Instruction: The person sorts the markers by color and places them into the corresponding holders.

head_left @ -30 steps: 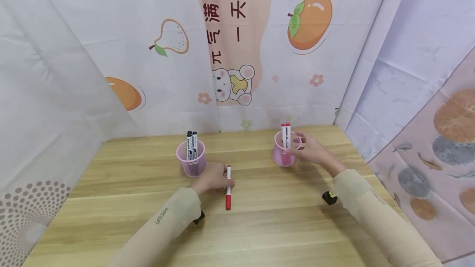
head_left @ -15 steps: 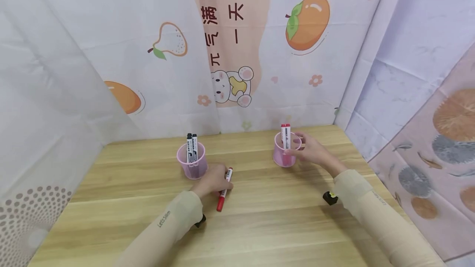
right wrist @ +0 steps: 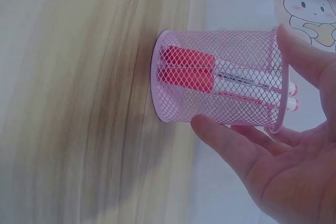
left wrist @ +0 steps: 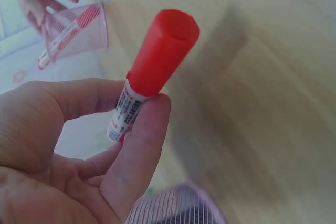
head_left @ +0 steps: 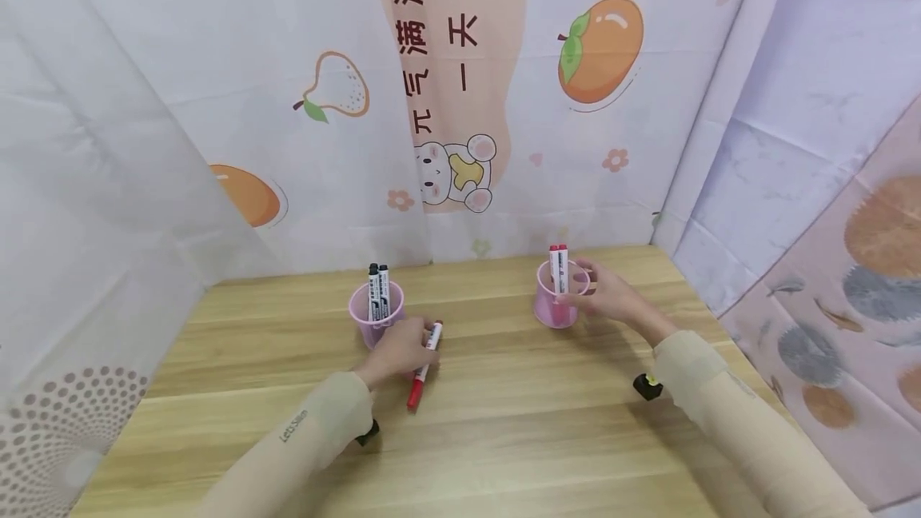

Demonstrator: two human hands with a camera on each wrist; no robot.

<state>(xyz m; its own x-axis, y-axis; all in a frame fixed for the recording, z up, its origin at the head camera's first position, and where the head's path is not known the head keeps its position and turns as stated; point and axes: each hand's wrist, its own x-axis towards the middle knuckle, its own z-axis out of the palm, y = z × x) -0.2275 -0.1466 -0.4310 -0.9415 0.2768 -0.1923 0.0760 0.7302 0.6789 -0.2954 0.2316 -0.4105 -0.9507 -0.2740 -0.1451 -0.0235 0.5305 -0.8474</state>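
My left hand (head_left: pixel 399 348) pinches a red-capped whiteboard marker (left wrist: pixel 163 56) between thumb and fingers. In the head view the marker slants over the table, its red cap toward me. My right hand (head_left: pixel 608 294) holds a pink mesh pen cup (right wrist: pixel 241 51) from its right side, thumb at the rim and fingers along the wall. Two red markers (head_left: pixel 558 268) stand in that cup, caps down, as the right wrist view shows through the mesh. Just behind my left hand is another pink pen cup (head_left: pixel 369 332), partly hidden, with several black markers (head_left: pixel 377 294) in it.
Both cups stand toward the back of a wood-grain table (head_left: pixel 504 422). A printed cloth (head_left: pixel 345 222) hangs behind the table's back edge, and more cloth covers both sides. A small black device (head_left: pixel 648 386) sits under the right wrist, another (head_left: pixel 368 432) under the left.
My left hand has shifted a little to the left. The marker in it has swung from pointing straight at me to a slant, cap end leftward. My right hand stays at its cup.
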